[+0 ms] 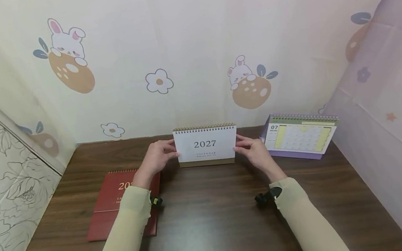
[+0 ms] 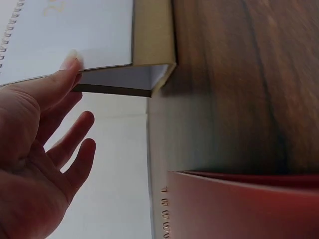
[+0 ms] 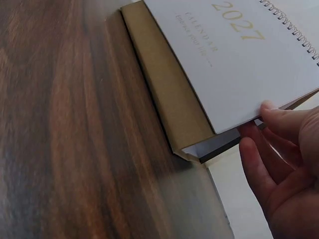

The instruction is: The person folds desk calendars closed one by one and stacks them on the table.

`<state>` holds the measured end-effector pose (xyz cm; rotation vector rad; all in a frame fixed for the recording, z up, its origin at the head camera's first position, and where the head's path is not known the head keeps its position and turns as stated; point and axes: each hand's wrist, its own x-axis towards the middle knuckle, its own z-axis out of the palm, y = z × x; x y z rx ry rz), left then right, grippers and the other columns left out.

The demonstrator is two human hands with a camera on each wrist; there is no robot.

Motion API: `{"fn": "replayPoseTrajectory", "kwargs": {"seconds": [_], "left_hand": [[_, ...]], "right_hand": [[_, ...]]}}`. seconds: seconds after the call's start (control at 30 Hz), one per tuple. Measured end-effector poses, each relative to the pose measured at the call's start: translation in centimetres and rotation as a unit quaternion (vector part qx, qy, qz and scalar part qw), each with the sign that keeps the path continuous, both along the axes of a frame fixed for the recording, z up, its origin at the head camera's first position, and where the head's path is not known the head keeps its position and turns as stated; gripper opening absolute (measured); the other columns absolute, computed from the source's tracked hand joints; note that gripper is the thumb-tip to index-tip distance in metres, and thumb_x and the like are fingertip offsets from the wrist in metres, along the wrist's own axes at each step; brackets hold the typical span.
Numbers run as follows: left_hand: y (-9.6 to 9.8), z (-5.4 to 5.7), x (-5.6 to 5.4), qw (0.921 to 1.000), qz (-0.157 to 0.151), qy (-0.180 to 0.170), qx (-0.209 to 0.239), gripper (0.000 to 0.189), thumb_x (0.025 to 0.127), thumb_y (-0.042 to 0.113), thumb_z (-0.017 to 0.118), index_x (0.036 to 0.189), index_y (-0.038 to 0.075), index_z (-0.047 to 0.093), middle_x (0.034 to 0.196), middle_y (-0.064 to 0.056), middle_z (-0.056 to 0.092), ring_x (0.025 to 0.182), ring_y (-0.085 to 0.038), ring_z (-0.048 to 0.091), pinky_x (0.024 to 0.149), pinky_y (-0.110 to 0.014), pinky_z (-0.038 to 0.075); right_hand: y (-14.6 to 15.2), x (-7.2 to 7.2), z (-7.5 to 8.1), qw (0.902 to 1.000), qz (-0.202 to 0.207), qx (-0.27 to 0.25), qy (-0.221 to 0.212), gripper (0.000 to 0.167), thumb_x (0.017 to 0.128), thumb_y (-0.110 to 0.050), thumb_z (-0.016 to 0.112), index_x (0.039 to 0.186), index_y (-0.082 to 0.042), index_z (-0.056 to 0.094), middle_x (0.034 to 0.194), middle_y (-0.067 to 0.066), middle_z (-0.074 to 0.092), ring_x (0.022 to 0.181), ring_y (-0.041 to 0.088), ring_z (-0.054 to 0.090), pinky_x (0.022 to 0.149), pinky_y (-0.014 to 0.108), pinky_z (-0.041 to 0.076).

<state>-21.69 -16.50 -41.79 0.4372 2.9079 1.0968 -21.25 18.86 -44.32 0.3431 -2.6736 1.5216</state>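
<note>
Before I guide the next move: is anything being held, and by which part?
Yes, the white 2027 calendar: the left hand pinches its left side edge, and the right hand its right side edge.

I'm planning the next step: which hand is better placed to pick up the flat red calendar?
Probably the left hand: its forearm passes over the red calendar. The right hand is farther off, nearer the purple calendar. Both hold the white calendar, so the left would first let go.
</note>
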Motion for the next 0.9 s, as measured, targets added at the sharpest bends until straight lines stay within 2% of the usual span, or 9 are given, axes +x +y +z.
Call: {"fn": "replayPoseTrajectory", "kwargs": {"seconds": [0.2,0.37,0.47,0.57,0.77,0.9], "left_hand": [[0.0,0.0,0.1,0.9997,-0.009,0.019,-0.011,0.015,0.085,0.017,0.080,0.096,0.006,0.080,0.138,-0.010,0.059,0.131,-0.030,0.050,0.107,-0.049,0.039],[0.0,0.4,0.5,0.9994,-0.012,0.031,-0.013,0.013,0.085,0.017,0.081,0.092,0.005,0.080,0.135,-0.011,0.061,0.129,-0.031,0.052,0.106,-0.048,0.040],[0.0,0.8,1.1,0.9991,-0.014,0.038,-0.011,0.012,0.085,0.016,0.080,0.090,0.005,0.080,0.133,-0.012,0.062,0.127,-0.031,0.054,0.105,-0.047,0.041],[-0.1,1.4,2.0,0.9990,-0.012,0.043,-0.003,0.011,0.085,0.015,0.080,0.088,0.005,0.080,0.132,-0.012,0.063,0.126,-0.032,0.055,0.103,-0.047,0.043],[-0.1,2.3,4.0,0.9992,-0.008,0.039,0.011,0.008,0.084,0.014,0.081,0.089,0.007,0.080,0.130,-0.011,0.065,0.124,-0.030,0.057,0.098,-0.047,0.048],[-0.1,2.6,5.5,0.9987,-0.012,0.048,0.014,0.007,0.083,0.013,0.082,0.088,0.009,0.081,0.128,-0.011,0.066,0.122,-0.029,0.058,0.097,-0.047,0.048]], "right_hand": [[-0.1,0.2,0.3,0.9997,0.007,0.018,0.012,0.019,0.092,-0.011,0.073,0.103,0.003,0.076,0.141,0.013,0.056,0.119,0.033,0.061,0.089,0.046,0.053],[-0.2,0.8,0.8,0.9995,0.003,0.020,0.025,0.015,0.091,-0.009,0.074,0.099,0.003,0.077,0.137,0.014,0.058,0.102,0.028,0.069,0.078,0.034,0.056],[-0.1,1.3,1.1,0.9997,0.001,0.015,0.021,0.014,0.091,-0.009,0.074,0.099,0.003,0.077,0.137,0.014,0.059,0.097,0.027,0.071,0.074,0.027,0.055],[0.0,2.1,1.5,0.9998,0.000,0.015,0.016,0.014,0.090,-0.010,0.074,0.098,0.002,0.077,0.136,0.014,0.059,0.100,0.028,0.070,0.075,0.029,0.055],[0.2,4.1,2.3,0.9992,0.003,0.036,0.015,0.015,0.090,-0.012,0.075,0.100,0.000,0.078,0.135,0.016,0.060,0.117,0.033,0.062,0.087,0.045,0.054],[0.4,5.7,2.6,0.9993,0.002,0.035,0.013,0.014,0.090,-0.010,0.075,0.099,0.000,0.078,0.134,0.016,0.061,0.121,0.033,0.060,0.089,0.046,0.053]]}}
